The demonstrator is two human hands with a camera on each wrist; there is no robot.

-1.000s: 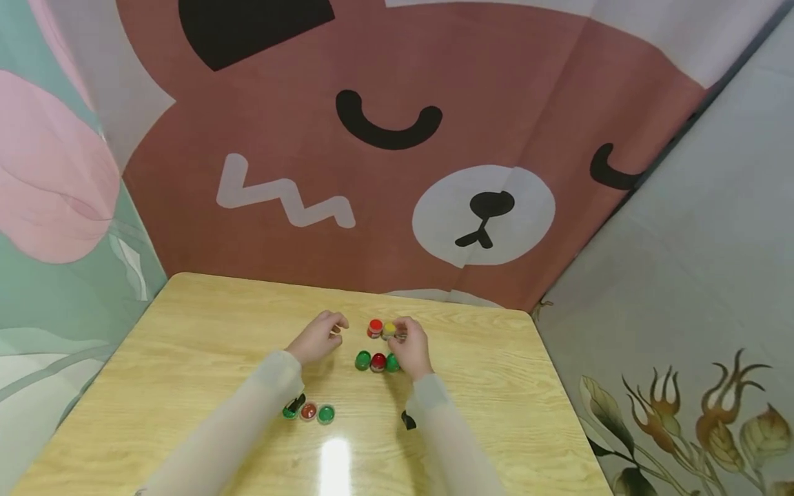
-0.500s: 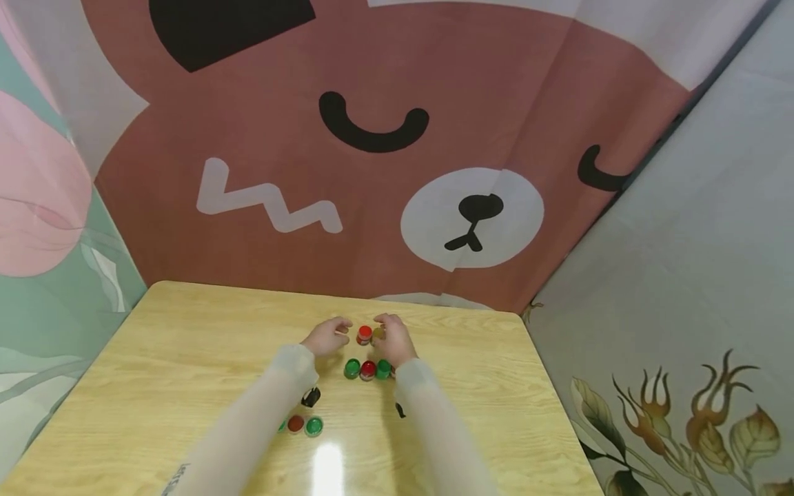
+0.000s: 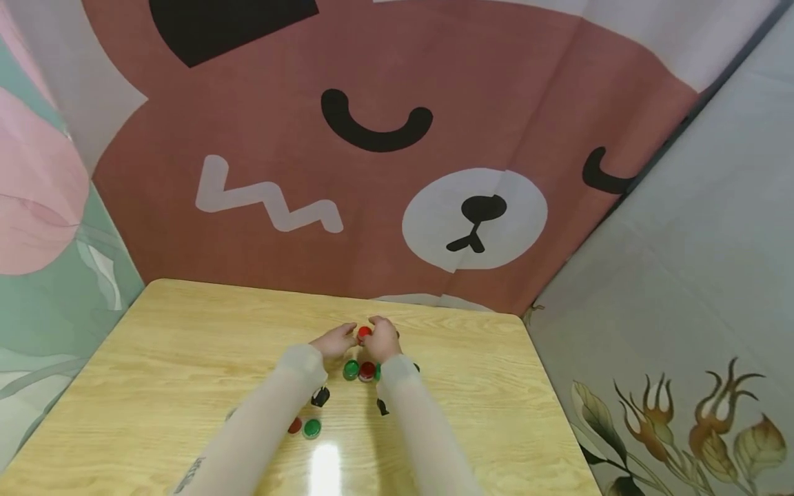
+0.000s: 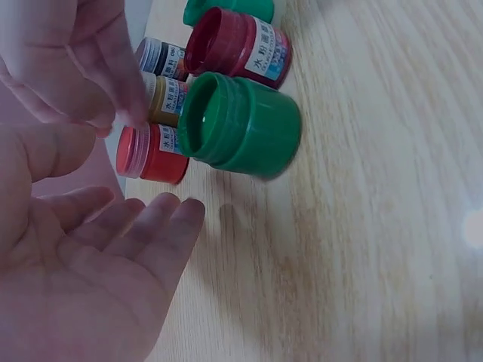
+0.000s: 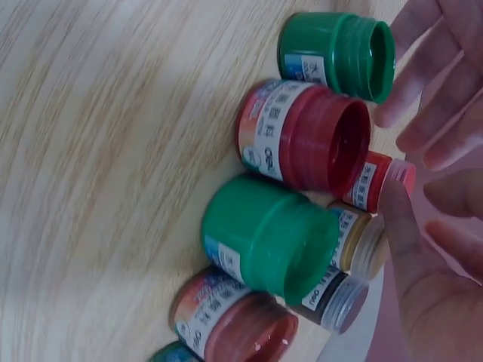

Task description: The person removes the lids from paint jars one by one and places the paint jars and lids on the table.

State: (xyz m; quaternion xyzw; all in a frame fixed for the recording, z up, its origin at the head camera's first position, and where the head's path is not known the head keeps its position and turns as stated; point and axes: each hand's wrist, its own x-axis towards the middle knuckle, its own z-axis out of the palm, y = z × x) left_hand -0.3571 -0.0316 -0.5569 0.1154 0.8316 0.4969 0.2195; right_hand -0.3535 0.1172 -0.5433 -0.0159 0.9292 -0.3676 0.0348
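A red paint jar [image 3: 364, 332] with its cap on stands at the back of the table, between both hands. My left hand [image 3: 335, 339] is at its left, palm turned towards it, and its fingers [image 4: 162, 237] are extended. My right hand [image 3: 383, 339] is at its right; in the right wrist view one of its fingers [image 5: 398, 219] overlaps the red cap, and contact is unclear. Capped ochre [image 4: 167, 99] and black [image 4: 167, 59] jars stand beside the red one. In front are uncapped green [image 5: 268, 234], dark red [image 5: 302, 136] and brown [image 5: 234, 320] jars.
More open paint, one red-brown [image 3: 294, 425] and one green [image 3: 312, 428], lies nearer on the wooden table [image 3: 205, 344], partly behind the left sleeve. A bear-print curtain [image 3: 279, 262] hangs along the back edge, and a flowered cloth [image 3: 670, 331] on the right.
My right hand has moved left, from the yellow-topped jar to the red one. The left hand has come rightward, closer to the red jar. The head view has shifted slightly.
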